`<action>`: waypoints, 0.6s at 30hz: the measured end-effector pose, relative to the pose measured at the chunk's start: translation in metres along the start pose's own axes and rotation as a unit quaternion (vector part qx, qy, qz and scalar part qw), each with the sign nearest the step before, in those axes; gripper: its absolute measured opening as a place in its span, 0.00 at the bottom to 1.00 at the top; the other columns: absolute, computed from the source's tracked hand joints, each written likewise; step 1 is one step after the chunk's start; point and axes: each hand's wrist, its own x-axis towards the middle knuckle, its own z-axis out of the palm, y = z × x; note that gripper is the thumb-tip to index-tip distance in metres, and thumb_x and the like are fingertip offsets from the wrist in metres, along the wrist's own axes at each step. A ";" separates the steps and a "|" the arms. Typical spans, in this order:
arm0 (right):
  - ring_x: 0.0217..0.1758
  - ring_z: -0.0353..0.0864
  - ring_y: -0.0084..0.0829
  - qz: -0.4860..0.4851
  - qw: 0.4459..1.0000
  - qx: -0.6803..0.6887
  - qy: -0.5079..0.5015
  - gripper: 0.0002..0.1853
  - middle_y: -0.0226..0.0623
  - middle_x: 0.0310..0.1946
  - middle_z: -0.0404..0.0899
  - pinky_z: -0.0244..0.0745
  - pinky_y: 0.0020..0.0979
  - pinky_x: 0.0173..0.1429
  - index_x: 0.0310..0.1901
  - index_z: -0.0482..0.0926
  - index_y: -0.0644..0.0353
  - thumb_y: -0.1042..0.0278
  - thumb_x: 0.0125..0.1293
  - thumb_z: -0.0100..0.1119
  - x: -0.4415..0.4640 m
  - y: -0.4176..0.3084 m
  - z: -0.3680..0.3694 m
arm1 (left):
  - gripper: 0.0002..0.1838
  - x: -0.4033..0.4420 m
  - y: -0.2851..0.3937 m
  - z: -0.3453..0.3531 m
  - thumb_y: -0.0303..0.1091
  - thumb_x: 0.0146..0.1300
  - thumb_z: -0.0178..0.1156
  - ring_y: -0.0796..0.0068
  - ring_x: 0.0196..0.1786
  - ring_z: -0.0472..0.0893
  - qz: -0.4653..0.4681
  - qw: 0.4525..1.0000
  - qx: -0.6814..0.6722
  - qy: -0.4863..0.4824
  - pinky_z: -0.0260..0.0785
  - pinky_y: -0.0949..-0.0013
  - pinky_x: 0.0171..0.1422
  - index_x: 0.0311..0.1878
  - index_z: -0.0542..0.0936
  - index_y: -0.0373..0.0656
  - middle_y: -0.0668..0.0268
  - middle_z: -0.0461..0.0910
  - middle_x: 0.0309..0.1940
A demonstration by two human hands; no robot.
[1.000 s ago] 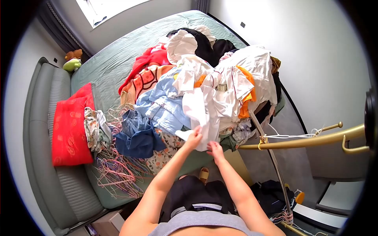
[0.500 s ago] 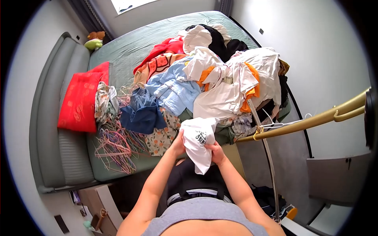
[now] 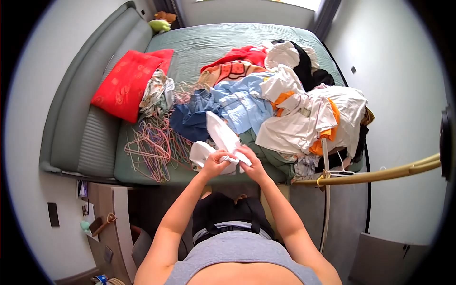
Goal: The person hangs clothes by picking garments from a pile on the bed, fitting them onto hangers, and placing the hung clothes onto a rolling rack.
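Observation:
A white cloth garment (image 3: 222, 133) is bunched between my two hands at the near edge of the bed. One long end of it stretches up over the blue denim piece (image 3: 192, 114), and another fold hangs to the left. My left hand (image 3: 216, 163) pinches its gathered lower part, fingers closed. Close beside it, my right hand (image 3: 251, 164) grips the same cloth, fingers also closed. The exact kind of garment cannot be made out. Just beyond lies a light blue garment (image 3: 242, 107), with a white and orange shirt (image 3: 285, 130) to its right.
Tangled hangers (image 3: 154, 147) lie left on the bed (image 3: 199, 38), below a red pillow (image 3: 126, 85). A large clothes heap covers the right side. A gold rail (image 3: 380, 175) and upright pole (image 3: 326, 209) stand at right; a wooden cabinet (image 3: 109, 213) is at lower left.
The white garment was spread with black lettering showing; now it is gathered, and the lettering is out of sight. Both hands have come closer together. My view has shifted, showing more of the cabinet.

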 end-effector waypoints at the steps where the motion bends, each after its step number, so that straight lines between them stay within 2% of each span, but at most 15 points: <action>1: 0.62 0.69 0.41 0.033 0.997 0.043 -0.048 0.20 0.42 0.52 0.75 0.63 0.36 0.64 0.50 0.77 0.58 0.77 0.52 0.59 0.006 0.006 0.012 | 0.09 -0.005 0.003 -0.008 0.22 0.55 0.60 0.79 0.40 0.74 0.012 1.000 0.001 0.009 0.64 0.77 0.43 0.39 0.83 0.43 0.69 0.75 0.34; 2: 0.52 0.76 0.36 -0.008 0.998 0.011 -0.066 0.14 0.39 0.45 0.79 0.69 0.32 0.56 0.44 0.79 0.62 0.78 0.54 0.60 0.012 0.017 0.022 | 0.09 -0.010 0.005 -0.016 0.22 0.55 0.60 0.79 0.40 0.74 0.023 1.000 0.002 0.018 0.64 0.77 0.43 0.39 0.83 0.43 0.69 0.75 0.35; 5: 0.42 0.79 0.33 0.020 0.996 -0.001 -0.091 0.11 0.37 0.37 0.80 0.73 0.29 0.48 0.41 0.79 0.62 0.78 0.55 0.60 0.025 0.026 0.052 | 0.09 -0.028 0.005 -0.048 0.20 0.53 0.59 0.78 0.40 0.74 0.014 0.996 0.013 0.086 0.64 0.78 0.42 0.36 0.83 0.42 0.68 0.75 0.35; 6: 0.35 0.80 0.33 -0.054 0.994 -0.078 -0.046 0.10 0.38 0.33 0.80 0.74 0.27 0.40 0.41 0.80 0.62 0.77 0.56 0.60 0.030 0.018 0.060 | 0.09 -0.035 0.003 -0.059 0.20 0.52 0.59 0.78 0.39 0.74 -0.002 0.993 0.006 0.118 0.64 0.78 0.42 0.35 0.83 0.42 0.68 0.75 0.35; 7: 0.35 0.80 0.36 -0.024 0.995 -0.086 -0.045 0.09 0.38 0.33 0.80 0.74 0.29 0.40 0.40 0.80 0.61 0.76 0.55 0.60 0.034 0.009 0.070 | 0.09 -0.041 0.001 -0.069 0.19 0.51 0.59 0.78 0.39 0.74 -0.017 0.989 -0.003 0.147 0.64 0.78 0.42 0.34 0.84 0.42 0.68 0.75 0.35; 9: 0.34 0.80 0.41 0.034 0.993 -0.106 -0.039 0.09 0.40 0.32 0.81 0.74 0.33 0.39 0.39 0.81 0.60 0.74 0.55 0.59 0.041 -0.005 0.091 | 0.12 -0.045 -0.001 -0.089 0.21 0.50 0.60 0.77 0.40 0.74 0.021 0.988 0.021 0.152 0.65 0.76 0.44 0.40 0.80 0.43 0.67 0.74 0.39; 11: 0.32 0.80 0.42 0.005 0.993 -0.107 -0.051 0.09 0.42 0.32 0.81 0.74 0.34 0.37 0.39 0.80 0.60 0.73 0.55 0.59 0.053 -0.010 0.119 | 0.17 -0.049 0.001 -0.110 0.23 0.50 0.61 0.76 0.41 0.75 0.057 0.985 0.047 0.153 0.67 0.74 0.46 0.46 0.76 0.44 0.66 0.73 0.44; 12: 0.33 0.80 0.41 -0.009 0.994 -0.097 -0.058 0.09 0.42 0.32 0.81 0.74 0.34 0.37 0.39 0.80 0.60 0.73 0.56 0.59 0.060 -0.016 0.134 | 0.22 -0.050 0.005 -0.122 0.24 0.48 0.61 0.74 0.42 0.76 0.057 0.991 0.062 0.109 0.68 0.70 0.48 0.49 0.71 0.45 0.66 0.71 0.48; 13: 0.33 0.81 0.41 -0.021 0.994 -0.087 -0.066 0.09 0.43 0.33 0.81 0.74 0.33 0.37 0.39 0.80 0.61 0.73 0.56 0.59 0.066 -0.022 0.150 | 0.20 -0.052 0.015 -0.128 0.21 0.46 0.59 0.69 0.39 0.78 0.029 0.993 0.057 0.102 0.69 0.70 0.45 0.45 0.73 0.44 0.64 0.72 0.46; 15: 0.33 0.81 0.42 0.012 0.995 -0.065 -0.079 0.10 0.44 0.31 0.81 0.74 0.34 0.38 0.40 0.80 0.62 0.73 0.57 0.59 0.083 -0.038 0.176 | 0.17 -0.053 0.007 -0.154 0.17 0.43 0.57 0.64 0.37 0.78 0.048 0.981 0.128 0.141 0.70 0.69 0.40 0.39 0.76 0.45 0.62 0.74 0.41; 17: 0.33 0.81 0.43 0.072 0.993 -0.045 -0.083 0.10 0.44 0.30 0.81 0.75 0.35 0.38 0.41 0.80 0.63 0.73 0.57 0.59 0.099 -0.051 0.203 | 0.14 -0.056 -0.001 -0.187 0.16 0.41 0.56 0.62 0.35 0.78 0.101 0.955 0.208 0.186 0.71 0.68 0.37 0.33 0.77 0.45 0.62 0.74 0.39; 18: 0.32 0.81 0.44 0.076 0.993 -0.029 -0.085 0.09 0.43 0.29 0.81 0.75 0.37 0.38 0.40 0.81 0.59 0.69 0.57 0.60 0.107 -0.051 0.217 | 0.13 -0.059 -0.006 -0.201 0.15 0.40 0.56 0.62 0.34 0.78 0.126 0.939 0.246 0.206 0.71 0.67 0.35 0.30 0.78 0.44 0.62 0.75 0.37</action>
